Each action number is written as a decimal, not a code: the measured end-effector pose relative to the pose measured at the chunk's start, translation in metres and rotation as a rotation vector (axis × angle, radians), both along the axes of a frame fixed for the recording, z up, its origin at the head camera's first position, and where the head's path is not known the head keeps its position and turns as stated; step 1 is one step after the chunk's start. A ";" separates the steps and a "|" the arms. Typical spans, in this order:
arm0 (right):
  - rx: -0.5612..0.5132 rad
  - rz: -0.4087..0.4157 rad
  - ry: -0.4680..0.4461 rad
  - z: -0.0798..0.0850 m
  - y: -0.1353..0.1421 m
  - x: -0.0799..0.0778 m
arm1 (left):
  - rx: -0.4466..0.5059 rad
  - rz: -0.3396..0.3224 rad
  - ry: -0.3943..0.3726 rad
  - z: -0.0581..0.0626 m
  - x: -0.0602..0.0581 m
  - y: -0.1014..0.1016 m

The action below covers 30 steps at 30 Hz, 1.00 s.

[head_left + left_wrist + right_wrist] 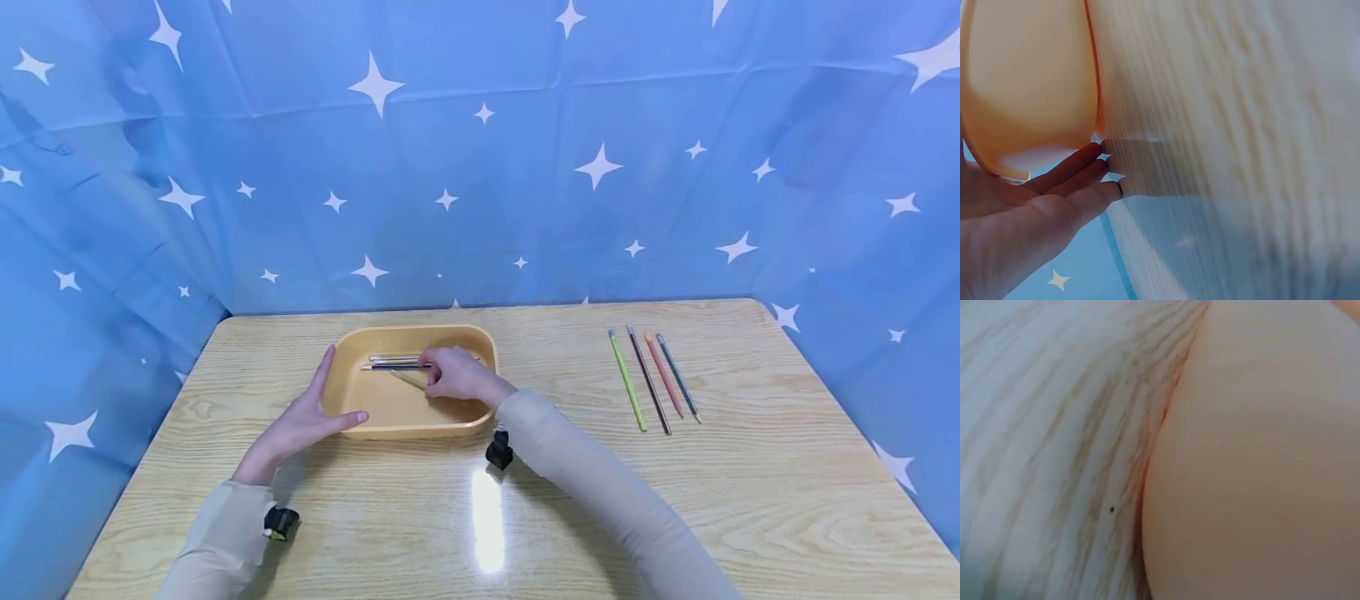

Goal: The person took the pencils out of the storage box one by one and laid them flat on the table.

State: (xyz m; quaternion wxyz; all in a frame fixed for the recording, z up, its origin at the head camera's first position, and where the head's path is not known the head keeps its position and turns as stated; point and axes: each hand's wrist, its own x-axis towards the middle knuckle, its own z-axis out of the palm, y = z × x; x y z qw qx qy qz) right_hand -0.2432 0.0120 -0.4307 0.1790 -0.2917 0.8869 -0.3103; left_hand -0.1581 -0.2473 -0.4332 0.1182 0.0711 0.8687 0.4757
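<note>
A shallow, peach-coloured plastic tray (pixel 405 432) sits on the table, with several pencils lying inside. My right hand (pixel 457 373) reaches into it over the right side, and its thumb and index finger pinch a dark blue pencil (pixel 390 367). Just below that lies a yellowish pencil (pixel 407 379), partly under the hand. My left hand (pixel 306 417) spreads at the tray's left end, thumb over the near rim and fingers along the outer wall. In the left wrist view its fingertips (pixel 1110 187) meet the table beside the tray. The right wrist view shows only tray wall and table.
To the right of the tray lie a green pencil (pixel 627 379), a dark maroon pencil (pixel 649 379), a pink pencil (pixel 663 375) and a teal pencil (pixel 678 377), roughly side by side. A blue star-patterned cloth (pixel 480 233) hangs behind the wooden table (pixel 795 500).
</note>
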 end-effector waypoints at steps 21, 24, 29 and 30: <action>-0.232 0.017 -0.157 0.005 0.007 -0.003 | -0.005 -0.006 0.015 0.001 0.000 0.001; -0.275 -0.008 -0.178 0.011 0.010 -0.002 | -0.006 -0.005 0.015 0.001 0.000 0.001; -0.354 -0.007 -0.168 0.020 0.015 -0.003 | -0.008 -0.001 0.007 0.001 -0.001 0.001; -0.365 -0.006 -0.165 0.022 0.017 -0.003 | -0.007 0.000 0.006 0.001 0.000 0.001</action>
